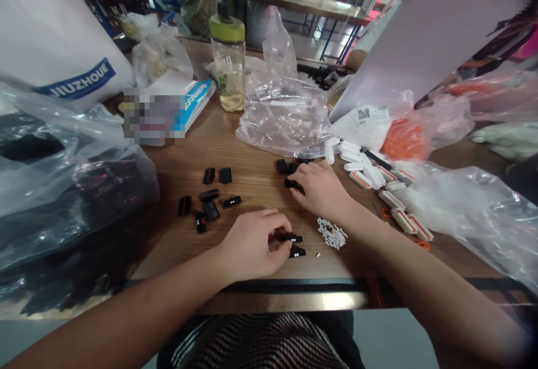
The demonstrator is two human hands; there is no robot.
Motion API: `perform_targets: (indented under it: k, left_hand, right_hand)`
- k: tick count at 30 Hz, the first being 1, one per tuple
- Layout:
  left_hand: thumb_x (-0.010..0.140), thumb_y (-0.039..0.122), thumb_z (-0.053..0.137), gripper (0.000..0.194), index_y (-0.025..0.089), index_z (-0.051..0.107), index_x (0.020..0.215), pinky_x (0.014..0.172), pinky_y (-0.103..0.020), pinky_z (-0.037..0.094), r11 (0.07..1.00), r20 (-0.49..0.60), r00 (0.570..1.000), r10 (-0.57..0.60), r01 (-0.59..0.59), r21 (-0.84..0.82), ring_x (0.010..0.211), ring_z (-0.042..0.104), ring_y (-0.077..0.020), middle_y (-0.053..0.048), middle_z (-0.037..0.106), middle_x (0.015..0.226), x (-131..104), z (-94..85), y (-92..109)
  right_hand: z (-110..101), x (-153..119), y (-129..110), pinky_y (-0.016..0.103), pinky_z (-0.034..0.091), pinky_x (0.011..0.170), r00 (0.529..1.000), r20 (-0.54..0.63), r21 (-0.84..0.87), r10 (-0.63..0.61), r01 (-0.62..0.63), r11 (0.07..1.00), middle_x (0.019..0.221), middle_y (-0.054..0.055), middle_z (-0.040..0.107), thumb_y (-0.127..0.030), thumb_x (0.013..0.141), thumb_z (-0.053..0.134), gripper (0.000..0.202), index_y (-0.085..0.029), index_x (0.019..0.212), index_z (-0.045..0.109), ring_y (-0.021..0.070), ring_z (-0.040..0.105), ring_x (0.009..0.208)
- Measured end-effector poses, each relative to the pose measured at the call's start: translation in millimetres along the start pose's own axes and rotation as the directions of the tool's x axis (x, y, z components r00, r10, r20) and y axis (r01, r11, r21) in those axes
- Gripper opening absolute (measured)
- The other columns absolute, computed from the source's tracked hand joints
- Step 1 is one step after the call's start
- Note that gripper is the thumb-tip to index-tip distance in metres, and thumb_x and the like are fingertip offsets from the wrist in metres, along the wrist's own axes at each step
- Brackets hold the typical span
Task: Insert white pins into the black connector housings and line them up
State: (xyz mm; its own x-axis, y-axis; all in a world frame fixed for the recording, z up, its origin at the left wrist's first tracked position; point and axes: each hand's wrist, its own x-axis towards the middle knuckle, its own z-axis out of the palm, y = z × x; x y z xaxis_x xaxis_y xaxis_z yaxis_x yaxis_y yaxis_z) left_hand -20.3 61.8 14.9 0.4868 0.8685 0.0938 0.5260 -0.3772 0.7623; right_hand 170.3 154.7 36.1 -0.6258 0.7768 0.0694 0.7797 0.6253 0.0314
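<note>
A slim black connector housing (293, 238), with white dots on its exposed end, is pinched lying lengthwise in the left hand (256, 243). A similar lower housing (297, 252), also white-dotted, is seen just beside it, nearer the tabletop's (252, 158) front edge. A dark far housing (291, 183) is held low to the tabletop, partly covered by the fingers of the right hand (321, 187). Small white pegs (332, 233) are heaped loosely to the right of the white-dotted housings.
</note>
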Motion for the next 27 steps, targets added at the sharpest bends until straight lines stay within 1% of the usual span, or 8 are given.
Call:
perform_targets:
  k: [2, 6, 8, 13, 16, 19, 23, 27]
  left_hand:
    - [0.085, 0.018, 0.060, 0.010, 0.020, 0.064, 0.093, 0.065, -0.028, 0.047, 1.000, -0.077, 0.997, 0.010, -0.010, 0.005, 0.074, 0.058, -0.0160, -0.001, 0.061, 0.086, 1, -0.9, -3]
    - [0.089, 0.012, 0.056, 0.024, 0.022, 0.060, 0.111, 0.078, -0.031, 0.051, 0.997, -0.232, 0.973, -0.023, 0.040, 0.070, 0.089, 0.061, -0.0170, -0.004, 0.061, 0.114, 8, -0.1, -11]
    - [0.088, 0.013, 0.061, 0.026, 0.022, 0.059, 0.112, 0.081, -0.033, 0.051, 0.990, -0.218, 0.975, -0.034, 0.062, 0.125, 0.090, 0.062, -0.0178, -0.003, 0.061, 0.114, 12, 1.1, -14]
    - [0.087, 0.018, 0.068, 0.015, 0.023, 0.062, 0.100, 0.075, -0.031, 0.049, 0.980, -0.155, 0.987, -0.050, 0.078, 0.183, 0.081, 0.062, -0.0170, 0.002, 0.065, 0.091, 15, 2.9, -17]
    - [0.089, 0.022, 0.067, 0.008, 0.023, 0.062, 0.095, 0.073, -0.031, 0.047, 0.978, -0.128, 0.992, -0.018, 0.044, 0.202, 0.084, 0.061, -0.0178, 0.002, 0.065, 0.092, 15, 2.6, -18]
    - [0.090, 0.023, 0.065, 0.005, 0.023, 0.062, 0.094, 0.067, -0.029, 0.044, 0.979, -0.098, 0.995, -0.020, 0.040, 0.198, 0.079, 0.060, -0.0167, 0.003, 0.065, 0.092, 14, 2.2, -17]
    - [0.090, 0.024, 0.064, 0.005, 0.023, 0.062, 0.094, 0.066, -0.028, 0.043, 0.981, -0.075, 0.996, -0.043, 0.056, 0.185, 0.075, 0.059, -0.0150, 0.003, 0.064, 0.093, 15, 2.3, -14]
    - [0.091, 0.025, 0.063, 0.004, 0.023, 0.062, 0.095, 0.068, -0.029, 0.043, 0.977, -0.073, 0.997, -0.037, 0.051, 0.208, 0.076, 0.059, -0.0157, 0.002, 0.064, 0.090, 16, 3.8, -14]
  right_hand:
    - [-2, -2, -5, 0.039, 0.033, 0.083, 0.999, 0.032, 0.043, -0.025, 0.023, 0.999, 0.091, 0.010, 0.070, -0.023, 0.087, 0.060, 0.020, -0.016, 0.099, 0.075, 0.0251, 0.061, 0.090]
    - [-7, -13, -13, 0.035, 0.035, 0.080, 0.992, 0.104, 0.280, -0.077, 0.046, 0.959, 0.088, 0.006, 0.072, -0.023, 0.084, 0.065, 0.015, -0.018, 0.093, 0.075, 0.0207, 0.063, 0.086]
    - [-8, -16, -14, 0.032, 0.037, 0.077, 0.987, 0.131, 0.406, -0.094, 0.034, 0.913, 0.084, 0.004, 0.072, -0.023, 0.084, 0.065, 0.012, -0.017, 0.089, 0.074, 0.0174, 0.063, 0.080]
    - [-12, -21, -14, 0.026, 0.041, 0.065, 0.971, 0.222, 0.605, -0.087, -0.067, 0.793, 0.077, 0.000, 0.073, -0.025, 0.090, 0.058, 0.019, -0.019, 0.087, 0.076, 0.0121, 0.060, 0.065]
    - [-21, -33, -6, 0.026, 0.043, 0.068, 0.986, 0.162, 0.578, 0.028, -0.117, 0.808, 0.080, 0.000, 0.073, -0.025, 0.090, 0.057, 0.020, -0.021, 0.090, 0.077, 0.0128, 0.061, 0.069]
    - [-30, -54, 11, 0.027, 0.043, 0.068, 0.977, 0.125, 0.439, 0.172, -0.210, 0.873, 0.079, 0.002, 0.072, -0.027, 0.087, 0.058, 0.020, -0.022, 0.085, 0.077, 0.0152, 0.062, 0.071]
    - [-31, -86, 34, 0.027, 0.037, 0.057, 0.935, 0.229, 0.297, 0.270, -0.331, 0.896, 0.065, 0.001, 0.069, -0.028, 0.083, 0.056, 0.022, -0.021, 0.071, 0.074, 0.0156, 0.057, 0.059]
    - [-22, -104, 42, 0.027, 0.029, 0.051, 0.878, 0.297, 0.235, 0.375, -0.448, 0.863, 0.057, -0.001, 0.064, -0.033, 0.082, 0.056, 0.025, -0.020, 0.065, 0.069, 0.0129, 0.050, 0.050]
